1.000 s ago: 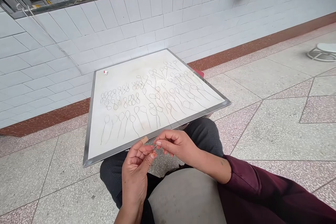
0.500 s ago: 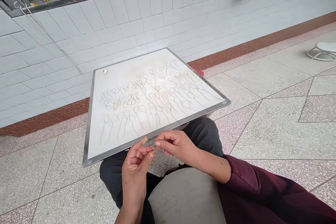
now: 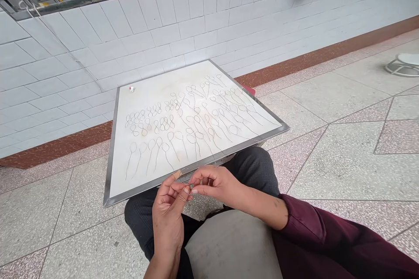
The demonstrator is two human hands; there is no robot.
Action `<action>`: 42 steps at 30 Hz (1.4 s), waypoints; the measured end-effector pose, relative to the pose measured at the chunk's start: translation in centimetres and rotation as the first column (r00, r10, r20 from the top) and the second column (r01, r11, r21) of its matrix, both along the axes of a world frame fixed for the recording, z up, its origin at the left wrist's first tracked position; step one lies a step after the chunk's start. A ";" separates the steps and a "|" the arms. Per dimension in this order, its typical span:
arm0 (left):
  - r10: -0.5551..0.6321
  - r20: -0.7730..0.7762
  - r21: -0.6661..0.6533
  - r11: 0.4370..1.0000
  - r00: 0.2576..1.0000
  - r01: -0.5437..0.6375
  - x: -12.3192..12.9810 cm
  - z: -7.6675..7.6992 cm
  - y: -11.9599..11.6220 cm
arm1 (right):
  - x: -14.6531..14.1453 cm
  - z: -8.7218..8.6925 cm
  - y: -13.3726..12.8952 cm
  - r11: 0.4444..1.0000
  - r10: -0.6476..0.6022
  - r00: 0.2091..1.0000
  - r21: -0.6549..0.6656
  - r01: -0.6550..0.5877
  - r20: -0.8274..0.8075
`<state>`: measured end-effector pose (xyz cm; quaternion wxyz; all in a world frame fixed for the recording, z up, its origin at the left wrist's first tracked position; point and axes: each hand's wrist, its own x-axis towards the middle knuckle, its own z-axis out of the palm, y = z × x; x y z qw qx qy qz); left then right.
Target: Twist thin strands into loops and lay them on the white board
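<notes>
Just past the near edge of a white metal-rimmed table [image 3: 113,157], my left hand [image 3: 170,209] pinches a thin wire [image 3: 191,186] between thumb and fingers. A tan bandage wraps one of its fingers. My right hand [image 3: 218,183] meets it from the right, thumb and forefinger closed on the same wire, whose ends are too fine to make out. On the tabletop lie many thin looped wires [image 3: 159,141] with long tails, and groups of small double-looped wires [image 3: 163,124] at the left middle.
A small red and white object [image 3: 131,89] sits at the table's far left corner. My knees are under the near edge. Behind stands a white tiled wall [image 3: 157,30] with a barred window. A white stool [image 3: 406,63] is at the far right.
My right hand's thumb and fingertips have shifted slightly left and down, closer to my left fingertips. The view has moved very slightly.
</notes>
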<state>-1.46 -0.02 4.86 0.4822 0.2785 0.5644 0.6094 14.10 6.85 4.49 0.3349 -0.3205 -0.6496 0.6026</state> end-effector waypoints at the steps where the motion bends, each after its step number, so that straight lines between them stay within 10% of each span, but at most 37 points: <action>1: 0.006 0.008 -0.005 1.000 1.000 -0.006 0.0 0.0 0.0 | -0.1 0.0 0.0 0.999 -0.014 1.000 0.033 0.014 0.015; 22: 0.077 0.031 0.030 0.996 0.997 -0.078 0.2 -0.3 0.3 | -0.4 -0.7 -0.1 0.942 -0.134 0.987 0.321 0.098 0.091; 30: 0.212 0.227 0.076 0.969 0.950 -0.235 -0.1 -0.1 0.9 | -0.5 -1.7 -0.3 0.999 -0.033 0.999 -0.032 0.033 0.001; 42: 0.375 0.224 0.190 0.889 0.900 -0.417 -1.6 1.7 2.1 | -1.6 -3.7 -0.9 0.929 -0.145 0.954 -0.367 0.039 -0.264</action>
